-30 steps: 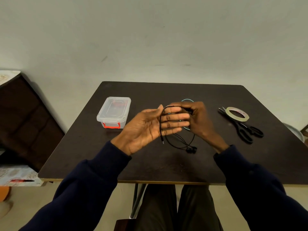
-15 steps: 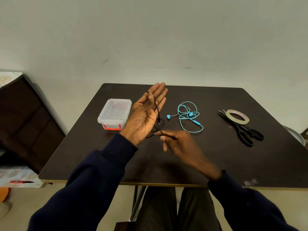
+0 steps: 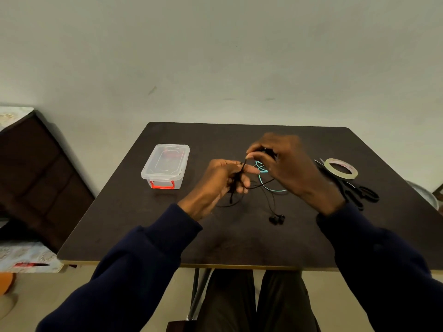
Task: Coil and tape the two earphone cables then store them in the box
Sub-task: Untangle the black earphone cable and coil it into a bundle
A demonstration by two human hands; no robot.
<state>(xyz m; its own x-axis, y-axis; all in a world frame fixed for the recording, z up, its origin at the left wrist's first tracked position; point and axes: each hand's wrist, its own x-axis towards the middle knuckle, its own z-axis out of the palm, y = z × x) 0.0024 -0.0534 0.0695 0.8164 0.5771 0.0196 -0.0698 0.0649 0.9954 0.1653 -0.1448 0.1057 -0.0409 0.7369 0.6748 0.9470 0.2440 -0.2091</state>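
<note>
Holding the black earphone cable [image 3: 268, 200] above the table [image 3: 239, 243], we curl our left hand [image 3: 215, 182] round its bunched loops and pinch its upper strand in our right hand [image 3: 287, 167]; earbuds [image 3: 276, 219] lie on the table. Lidded clear box [image 3: 165, 164] at left.

Black cable [image 3: 275, 219] half-lifted; turquoise cable [image 3: 273, 190], lidded box [image 3: 165, 164] rest flat.

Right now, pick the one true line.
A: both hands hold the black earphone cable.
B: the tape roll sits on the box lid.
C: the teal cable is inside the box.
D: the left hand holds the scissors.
A: the left hand grips the bunched black earphone cable and the right hand pinches its strand just above.
</note>
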